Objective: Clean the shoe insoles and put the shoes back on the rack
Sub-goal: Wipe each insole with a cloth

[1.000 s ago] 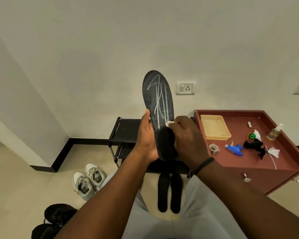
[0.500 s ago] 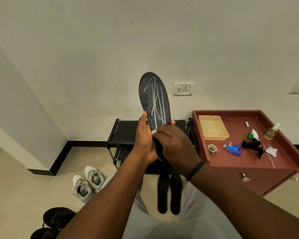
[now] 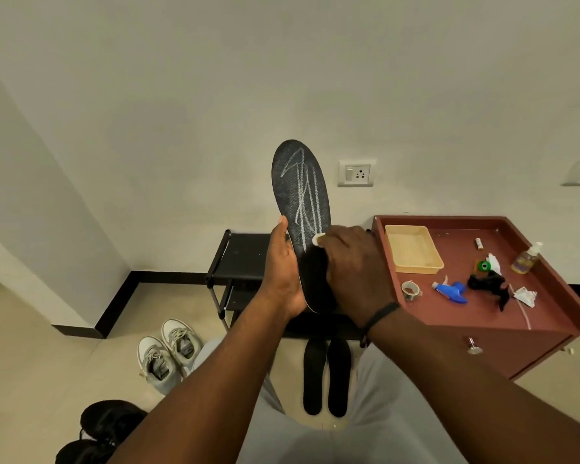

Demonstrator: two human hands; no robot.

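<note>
Since half a second ago, the right hand [image 3: 355, 266] has been shifted back up and to the right across the insole [image 3: 303, 209], so that the white cloth [image 3: 318, 239] pinched in its fingers now shows at the insole's right edge, at the foot of the chalk marks.

The insole is held upright in front of the wall, toe end up. Its upper half is dark grey and speckled, crossed by pale scribbled lines — a zigzag and several long strokes running down its length. Its lower half looks plain black, and a thin pale rim shows along the heel.

The left hand [image 3: 283, 272] is closed around the insole's left edge and heel, thumb lying up the side. The right hand is clenched on the cloth and pressed against the insole's middle.

Two more black insoles [image 3: 327, 376] lie side by side on the floor below, in front of the black shoe rack [image 3: 245, 259]. Grey sneakers [image 3: 168, 353] and black shoes [image 3: 104, 426] stand on the floor to the left. On the red tabletop [image 3: 476, 313] to the right lie a yellow tray [image 3: 412, 249], a blue spray head [image 3: 449, 291] and a small bottle [image 3: 526, 257].
</note>
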